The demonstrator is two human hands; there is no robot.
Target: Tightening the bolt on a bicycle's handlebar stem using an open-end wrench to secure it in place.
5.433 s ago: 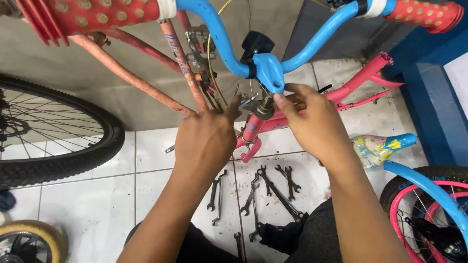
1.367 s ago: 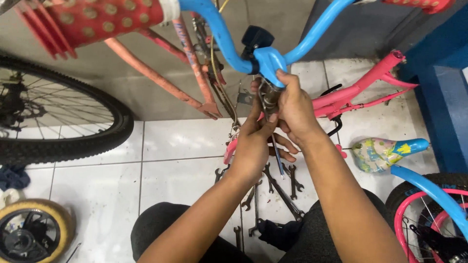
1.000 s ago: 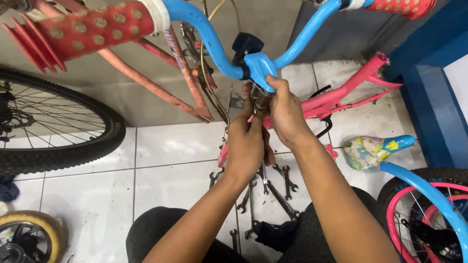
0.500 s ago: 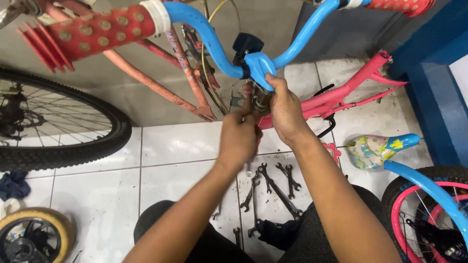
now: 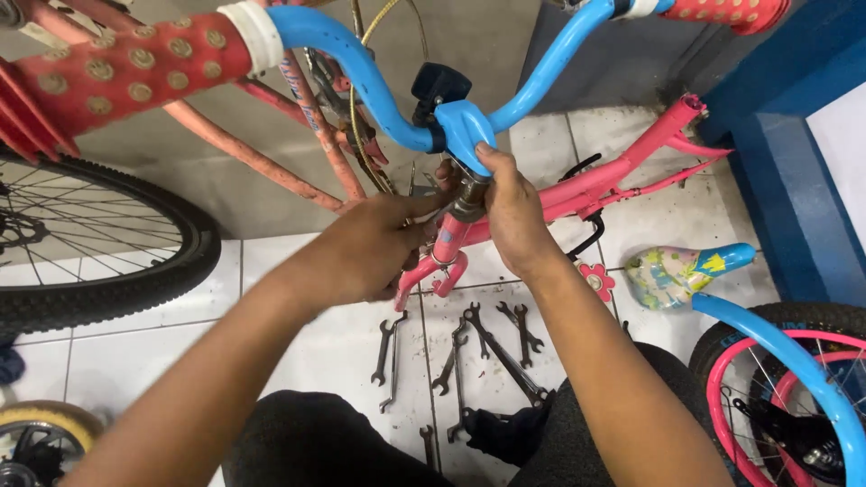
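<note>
Both hands on headset [image 5: 469,194] under blue handlebar [image 5: 379,86], top of pink frame [image 5: 577,189]. Left hand [image 5: 365,248] fingers pinched at it; right hand [image 5: 514,212] wrapped around. Wrenches [image 5: 460,361] below on tiled floor [image 5: 108,361].

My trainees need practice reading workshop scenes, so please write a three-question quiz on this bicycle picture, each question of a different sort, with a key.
1. True or false: both hands are at the stem below the blue handlebar.
2. Multiple choice: the wrenches lie (a) on the tiled floor, (b) on the saddle, (c) in a box.
3. Fill in: the small bicycle frame is coloured ____.

Key
1. True: the left hand and the right hand meet at the stem.
2. a
3. pink
</note>
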